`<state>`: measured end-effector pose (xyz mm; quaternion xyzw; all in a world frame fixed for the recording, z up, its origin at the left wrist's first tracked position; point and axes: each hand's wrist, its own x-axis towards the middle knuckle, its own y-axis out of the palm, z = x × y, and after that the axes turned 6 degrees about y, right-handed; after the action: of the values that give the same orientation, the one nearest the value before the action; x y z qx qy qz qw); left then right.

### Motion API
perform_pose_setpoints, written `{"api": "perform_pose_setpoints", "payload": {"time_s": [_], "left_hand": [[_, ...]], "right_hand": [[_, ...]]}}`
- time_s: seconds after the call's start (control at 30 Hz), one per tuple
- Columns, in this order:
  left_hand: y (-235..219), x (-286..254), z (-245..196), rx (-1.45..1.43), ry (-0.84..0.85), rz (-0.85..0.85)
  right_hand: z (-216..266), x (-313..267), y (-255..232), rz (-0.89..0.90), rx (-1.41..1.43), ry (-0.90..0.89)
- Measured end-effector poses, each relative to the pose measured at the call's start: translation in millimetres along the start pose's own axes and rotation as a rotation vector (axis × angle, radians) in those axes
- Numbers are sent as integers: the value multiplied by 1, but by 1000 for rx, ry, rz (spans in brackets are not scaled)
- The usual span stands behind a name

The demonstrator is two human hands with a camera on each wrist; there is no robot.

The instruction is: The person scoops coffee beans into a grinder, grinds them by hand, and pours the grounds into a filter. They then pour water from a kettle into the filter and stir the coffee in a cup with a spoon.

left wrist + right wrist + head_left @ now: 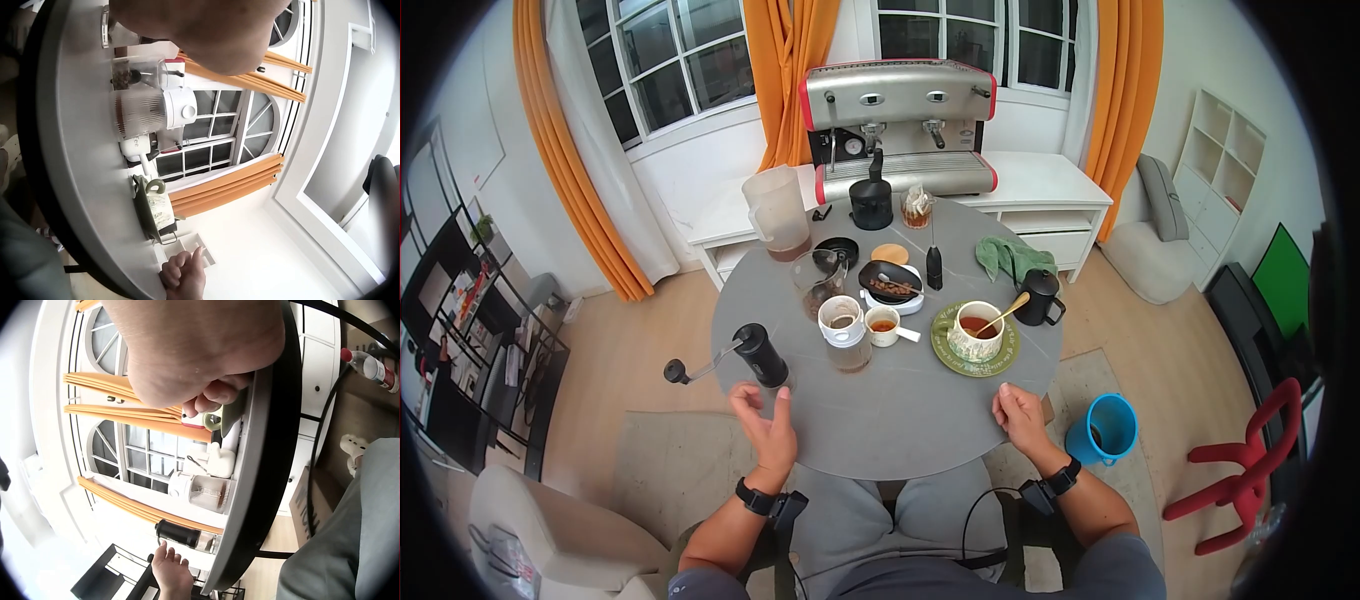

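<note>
My left hand (768,430) is at the table's near left edge, thumb up and fingers loosely bent, holding nothing. Just beyond its fingertips stands a black hand coffee grinder (761,356), its crank reaching out to the left. At the near right edge my right hand (1022,416) has its fingers loosely curled, with nothing in them. Farther in from that hand, a patterned cup (974,345) of reddish-brown liquid with a gold spoon (1006,312) sits on a green saucer (948,362). Mid-table are a ribbed glass with a white top (847,350) and a small white cup (885,338) of brown liquid.
Behind are a black dish of coffee beans (890,284) on a white scale (908,304), a glass jug (818,290), a tall cloudy pitcher (778,218), a black frother (934,268), a black kettle (1040,298) and a green cloth (1005,257). A blue bucket (1102,430) stands right of the table.
</note>
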<state>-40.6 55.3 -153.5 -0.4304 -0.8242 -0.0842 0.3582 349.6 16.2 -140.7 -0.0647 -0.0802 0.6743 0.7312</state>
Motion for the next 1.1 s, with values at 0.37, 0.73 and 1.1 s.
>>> {"api": "perform_pose_setpoints", "payload": {"time_s": [0.37,0.73,1.1], "left_hand": [[-9,49,21,-100,-68,192],[-1,27,-2,-241,-81,454],[21,-5,-50,-245,1,574]], "right_hand": [[0,0,-1,18,23,67],[0,1,-3,43,-23,70],[-2,1,-3,52,-29,68]]}}
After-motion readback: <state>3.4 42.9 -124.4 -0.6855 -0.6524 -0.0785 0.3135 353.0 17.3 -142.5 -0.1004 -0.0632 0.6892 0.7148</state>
